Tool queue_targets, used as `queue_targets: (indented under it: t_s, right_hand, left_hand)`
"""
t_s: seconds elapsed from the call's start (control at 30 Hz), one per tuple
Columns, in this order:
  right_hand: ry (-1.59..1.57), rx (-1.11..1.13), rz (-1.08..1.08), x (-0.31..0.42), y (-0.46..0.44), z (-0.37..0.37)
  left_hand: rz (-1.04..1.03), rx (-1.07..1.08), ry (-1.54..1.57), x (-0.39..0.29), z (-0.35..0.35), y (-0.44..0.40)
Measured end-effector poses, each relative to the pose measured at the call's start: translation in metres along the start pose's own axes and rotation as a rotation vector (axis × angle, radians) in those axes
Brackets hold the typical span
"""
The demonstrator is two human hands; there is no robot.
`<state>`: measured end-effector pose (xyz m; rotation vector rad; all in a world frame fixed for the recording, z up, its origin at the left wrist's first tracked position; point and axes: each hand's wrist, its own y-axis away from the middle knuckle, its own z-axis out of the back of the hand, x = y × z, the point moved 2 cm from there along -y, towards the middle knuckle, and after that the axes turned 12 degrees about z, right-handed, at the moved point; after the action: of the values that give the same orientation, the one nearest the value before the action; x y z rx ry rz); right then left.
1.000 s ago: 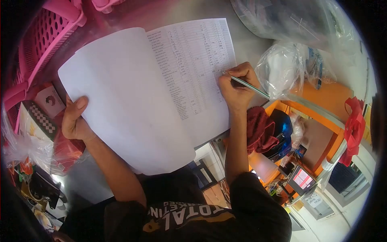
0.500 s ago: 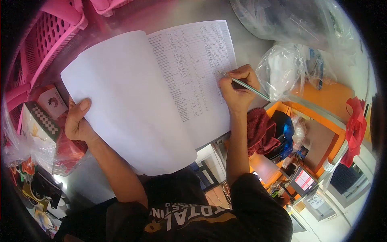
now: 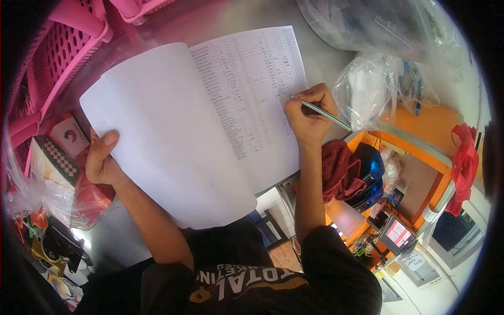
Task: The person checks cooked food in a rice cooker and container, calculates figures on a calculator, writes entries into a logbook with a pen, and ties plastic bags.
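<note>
A large stapled-looking booklet of white sheets lies open at a slant in front of me. Its left page is blank; the right page holds a printed table with handwritten figures in columns, too small to read. My left hand grips the booklet's left edge, thumb on top and fingers hidden beneath. In my right hand is a pen, pinched with its tip at the right-hand columns of the table.
Pink plastic baskets stand at the upper left, above boxes and a plastic bag. Clear plastic bags lie to the right. Beyond my right forearm are a dark red cloth, an orange shelf and a small screen.
Almost nothing differs. The view has shifted very slightly, and the pen tip stays near the same spot on the table; both hands keep their hold.
</note>
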<state>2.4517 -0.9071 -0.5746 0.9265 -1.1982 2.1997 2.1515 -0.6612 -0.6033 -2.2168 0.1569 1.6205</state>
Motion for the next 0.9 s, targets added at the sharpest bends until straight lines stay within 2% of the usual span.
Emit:
queue_targets:
  t_s: [0.17,0.23,0.33,0.43,0.63,0.73,0.77,0.83,0.87,0.9]
  right_hand:
    - [-0.012,0.0,0.003,0.0,0.002,0.001]
    - [-0.06,-0.019,-0.068,0.001,0.001,0.001]
    - [-0.046,-0.039,-0.027,-0.003,0.002,0.001]
    - [-0.003,-0.014,-0.024,-0.004,0.002,0.002]
    - [-0.014,-0.024,-0.026,-0.001,0.002,0.0]
    - [-0.011,-0.028,-0.028,-0.005,0.004,0.001]
    - [-0.011,-0.029,-0.027,-0.007,0.004,0.002]
    - [-0.039,-0.009,-0.004,-0.006,0.003,0.001]
    - [-0.04,-0.014,-0.001,-0.002,0.002,0.001]
    - [-0.213,-0.068,-0.113,0.003,0.001,0.003]
  left_hand:
    - [-0.023,-0.008,-0.064,-0.001,-0.001,0.0]
    - [-0.042,0.004,-0.081,-0.001,0.002,-0.001]
    - [-0.076,-0.024,-0.209,-0.001,0.001,0.0]
    - [-0.052,-0.035,-0.04,-0.002,-0.005,-0.001]
    - [-0.006,-0.032,-0.112,0.001,0.001,-0.001]
    - [-0.048,0.01,-0.039,-0.005,-0.011,-0.002]
    - [0.073,-0.014,0.106,-0.008,-0.016,-0.003]
    - [0.189,-0.033,0.252,-0.002,-0.01,-0.003]
    - [0.09,0.038,0.178,0.002,-0.004,-0.003]
    - [0.035,0.078,0.141,0.003,0.0,-0.002]
